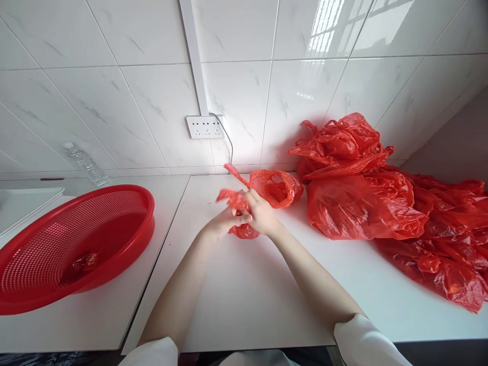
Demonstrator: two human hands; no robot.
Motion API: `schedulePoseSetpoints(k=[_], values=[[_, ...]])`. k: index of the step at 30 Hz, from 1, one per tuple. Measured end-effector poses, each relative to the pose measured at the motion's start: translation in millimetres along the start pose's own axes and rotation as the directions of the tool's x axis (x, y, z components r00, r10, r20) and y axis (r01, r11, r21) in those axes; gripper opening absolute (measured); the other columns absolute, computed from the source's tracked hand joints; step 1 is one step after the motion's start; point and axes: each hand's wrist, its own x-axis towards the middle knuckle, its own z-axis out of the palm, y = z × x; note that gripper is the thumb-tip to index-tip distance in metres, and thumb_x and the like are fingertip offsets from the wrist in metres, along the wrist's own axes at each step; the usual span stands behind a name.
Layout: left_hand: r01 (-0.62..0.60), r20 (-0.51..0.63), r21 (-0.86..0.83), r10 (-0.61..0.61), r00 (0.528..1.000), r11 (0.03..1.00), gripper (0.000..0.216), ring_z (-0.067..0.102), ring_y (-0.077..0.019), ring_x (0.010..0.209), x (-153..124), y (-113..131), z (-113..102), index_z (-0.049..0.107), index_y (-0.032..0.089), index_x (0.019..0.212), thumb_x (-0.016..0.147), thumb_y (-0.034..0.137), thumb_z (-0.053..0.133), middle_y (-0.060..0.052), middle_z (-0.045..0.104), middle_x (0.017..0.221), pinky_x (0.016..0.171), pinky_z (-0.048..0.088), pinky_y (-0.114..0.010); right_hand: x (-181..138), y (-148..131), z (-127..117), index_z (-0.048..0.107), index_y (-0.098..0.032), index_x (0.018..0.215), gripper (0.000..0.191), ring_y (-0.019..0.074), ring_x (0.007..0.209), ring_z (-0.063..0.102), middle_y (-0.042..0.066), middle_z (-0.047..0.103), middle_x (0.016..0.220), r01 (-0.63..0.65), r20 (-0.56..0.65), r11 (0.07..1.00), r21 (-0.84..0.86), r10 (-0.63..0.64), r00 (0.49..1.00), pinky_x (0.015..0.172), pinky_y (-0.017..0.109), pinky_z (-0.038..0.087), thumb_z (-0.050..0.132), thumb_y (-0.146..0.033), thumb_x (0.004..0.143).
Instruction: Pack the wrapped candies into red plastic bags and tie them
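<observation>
Both my hands meet over a small red plastic bag [246, 232] near the middle of the white table. My left hand [224, 222] is closed on its gathered upper part, thumb pointing right. Pressed against it from the right, my right hand [260, 212] has its fingers bent around the same bag. Loose red ends stick up and to the left above my hands, slightly blurred. Just behind my right hand sits another red plastic bag [277, 189], its mouth spread open. What the held bag contains is hidden.
A large red colander [147, 223] stands at the left with a small item inside. Behind it a clear plastic bottle [86, 162] leans near a white tray [32, 203]. Red plastic bags [362, 203] are heaped at the right. A socket strip [206, 127] with a cable is on the tiled wall.
</observation>
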Motion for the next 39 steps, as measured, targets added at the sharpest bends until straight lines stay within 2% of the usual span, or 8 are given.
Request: schedulePoseSetpoints(k=[6,11,17,24,27,32,35,39], values=[[0.094,-0.166,0.122,-0.074,0.983,0.988,0.049,0.025,-0.0062,0.041,-6,3,11,0.045,0.019,0.065,0.087,0.062,0.055,0.006,0.028,0.048,0.043,0.017,-0.023,-1,-9,-26,0.061,-0.023,0.125,0.038,0.0351,0.132,0.039,0.012,0.043,0.148,0.299,0.216,0.924,-0.239,-0.249,0.944,0.11,0.058,0.023,0.053,-0.037,0.091],[0.183,-0.127,0.141,-0.165,0.978,0.973,0.057,0.031,-0.0073,0.037,-18,21,6,0.043,0.019,0.051,0.088,0.06,0.054,0.003,0.032,0.039,0.042,0.024,-0.024,-1,-2,-45,0.061,-0.022,0.115,0.036,0.0194,0.086,0.062,0.005,0.069,0.094,0.013,0.29,0.996,0.088,-0.038,0.956,0.084,0.037,0.046,0.035,-0.043,0.101],[0.279,0.002,-0.13,-0.281,0.96,0.951,0.044,0.038,-0.0057,0.04,-19,28,-10,0.072,0.014,0.083,0.091,0.054,0.054,-0.007,0.067,0.065,0.047,0.037,-0.022,-5,-5,-70,0.048,-0.021,0.063,0.046,0.0113,0.051,0.036,-0.003,0.044,0.056,-0.129,0.118,0.991,0.038,0.124,0.985,0.052,0.028,0.031,0.044,-0.053,0.097],[0.054,-0.063,-0.42,-0.088,0.994,0.906,0.027,0.053,-0.0091,0.059,-11,24,-7,0.071,0.018,0.104,0.095,0.038,0.056,-0.003,0.062,0.07,0.065,0.047,-0.021,-9,-23,-74,0.051,-0.02,0.063,0.041,0.0097,0.052,0.034,-0.003,0.042,0.058,-0.091,0.494,0.983,0.159,0.001,0.87,0.052,0.026,0.03,0.048,-0.044,0.096],[-0.027,-0.068,-0.316,0.006,0.998,0.949,0.025,0.052,-0.0087,0.059,-15,28,-6,0.071,0.017,0.089,0.094,0.036,0.055,-0.005,0.063,0.077,0.062,0.046,-0.021,-8,-24,-66,0.06,-0.02,0.069,0.038,0.011,0.054,0.047,-0.001,0.055,0.065,-0.168,0.564,0.971,0.167,0.046,0.824,0.054,0.027,0.039,0.048,-0.045,0.095],[-0.089,0.075,0.026,0.086,0.993,0.996,0.036,0.054,-0.0107,0.059,-26,41,4,0.067,0.015,0.077,0.095,0.041,0.051,-0.004,0.06,0.07,0.062,0.045,-0.024,-4,-22,-55,0.059,-0.024,0.121,0.031,0.0234,0.114,0.058,0.008,0.062,0.121,-0.049,0.039,0.966,0.252,0.041,0.998,0.098,0.04,0.045,0.053,-0.032,0.091],[-0.078,0.098,0.205,0.059,0.993,0.976,0.042,0.06,-0.0137,0.063,-33,45,10,0.069,0.016,0.077,0.096,0.048,0.048,-0.006,0.064,0.073,0.067,0.048,-0.027,-3,-19,-44,0.039,-0.027,0.143,0.058,0.0223,0.117,0.058,0.008,0.062,0.123,-0.036,0.198,0.906,0.421,-0.053,0.979,0.101,0.042,0.045,0.056,-0.025,0.088],[-0.108,-0.083,0.522,0.176,0.981,0.846,0.036,0.067,-0.0202,0.075,-38,44,11,0.074,0.019,0.077,0.091,0.048,0.057,-0.007,0.07,0.077,0.071,0.051,-0.029,-2,-16,-35,0.049,-0.023,0.132,0.042,0.0176,0.088,0.063,0.004,0.066,0.095,-0.135,0.212,0.872,0.47,0.037,0.977,0.086,0.037,0.05,0.055,-0.028,0.09]])
